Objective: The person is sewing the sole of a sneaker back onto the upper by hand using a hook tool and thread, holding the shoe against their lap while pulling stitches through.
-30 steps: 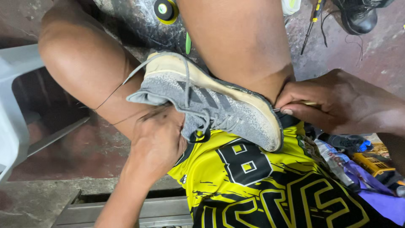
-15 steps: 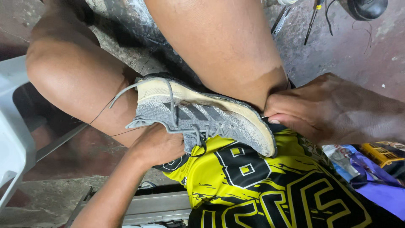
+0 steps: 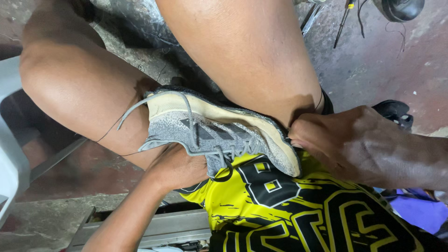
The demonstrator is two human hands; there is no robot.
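At the 9 o'clock edge stands a white plastic chair (image 3: 9,186), smooth and moulded. The left hand (image 3: 179,168) cups the grey knit sneaker (image 3: 219,135) from beneath, its fingers hidden under the upper, so whether they are spread cannot be told. The sneaker lies on its side across the lap at centre, between the two bare legs, cream foam sole facing 12 o'clock, and grey laces (image 3: 186,121) trail loose toward 9 o'clock. To hold this step well, keep the underside supported and the shoe braced against the thigh. At 3 o'clock the right hand (image 3: 354,144) is pressed together, fingertips pinching the shoe's end where sole meets upper. Below lies a glossy yellow-and-black jersey (image 3: 298,210); the concrete floor (image 3: 382,65) is rough and stained.
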